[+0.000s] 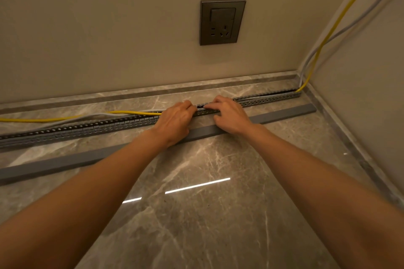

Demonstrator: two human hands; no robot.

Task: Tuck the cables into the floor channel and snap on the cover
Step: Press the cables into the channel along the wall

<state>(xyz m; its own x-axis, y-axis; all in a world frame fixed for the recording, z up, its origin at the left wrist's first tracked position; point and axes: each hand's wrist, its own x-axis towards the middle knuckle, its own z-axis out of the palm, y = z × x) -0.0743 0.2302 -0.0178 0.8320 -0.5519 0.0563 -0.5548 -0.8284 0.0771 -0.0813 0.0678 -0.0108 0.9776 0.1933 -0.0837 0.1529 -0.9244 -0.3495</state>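
Observation:
A long grey slotted floor channel [87,128] runs along the marble floor near the wall, from the left edge to the right corner. A yellow cable [131,112] and a grey cable [94,116] lie outside it on the left; right of my hands they sit inside the channel, then climb the corner. My left hand [175,119] and my right hand [229,113] rest on the channel's middle, fingertips pressing into it where the cables enter. Whether the fingers pinch a cable is hidden. The flat grey cover strip [284,116] lies on the floor just in front of the channel.
A dark wall socket [222,22] sits on the wall above the channel. A stone skirting [153,91] borders the floor. The side wall closes the right corner, where the cables [314,50] rise. Glossy marble floor [196,214] spreads toward me.

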